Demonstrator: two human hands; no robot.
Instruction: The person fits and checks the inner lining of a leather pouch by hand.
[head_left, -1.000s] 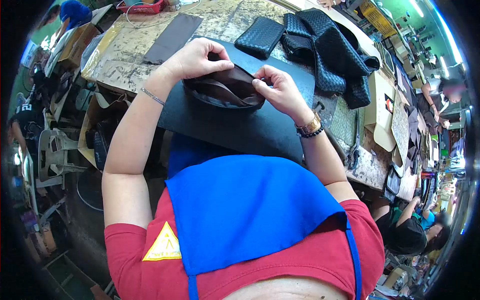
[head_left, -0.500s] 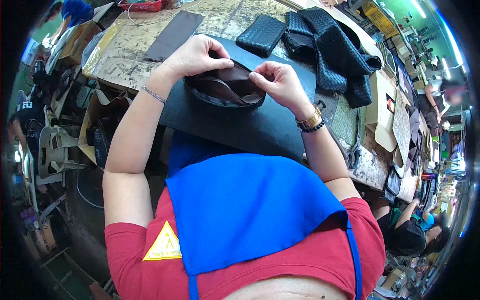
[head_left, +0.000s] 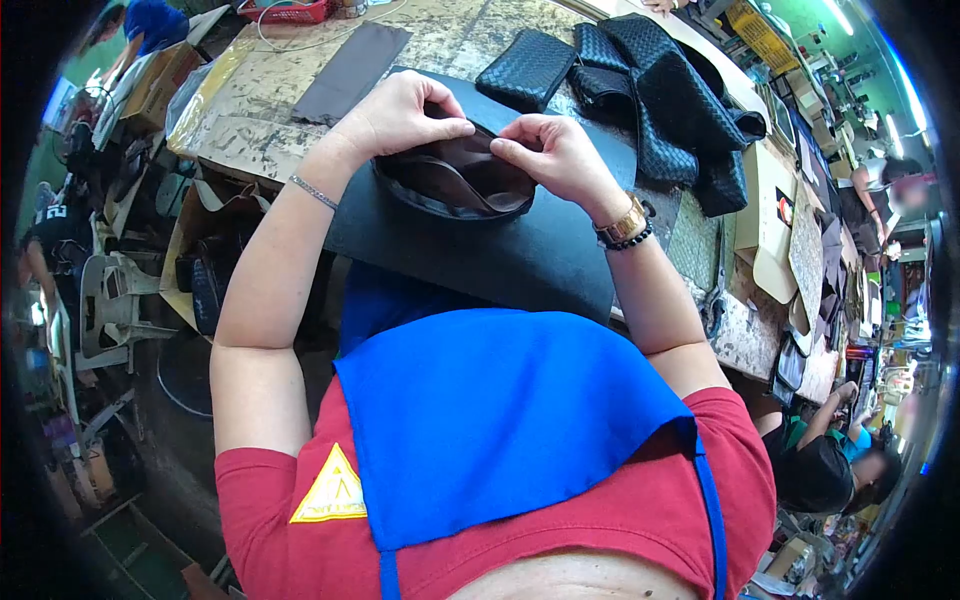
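Observation:
A dark pouch (head_left: 452, 203) lies with its mouth spread open, showing a brown lining (head_left: 475, 172) inside. My left hand (head_left: 408, 115) pinches its far rim between thumb and fingers. Just to the right, my right hand (head_left: 562, 162) is closed on the same rim, its thumb pressed against the fingers. A small gap separates the two hands. Under the pouch is a black sheet (head_left: 470, 258) that overhangs the table's near edge. The fingertips partly hide the rim.
Black woven pieces (head_left: 665, 115) and a flat woven pouch (head_left: 526, 70) lie beyond my right hand. A dark strip (head_left: 352, 73) rests on the worn table (head_left: 245, 115). Scissors (head_left: 713, 308) lie at the right. A white chair (head_left: 105, 305) stands left; a co-worker (head_left: 820, 465) sits right.
My right hand has shifted slightly left along the rim, closer to my left hand. Both hands keep their pinch, and the pouch stays in nearly the same place.

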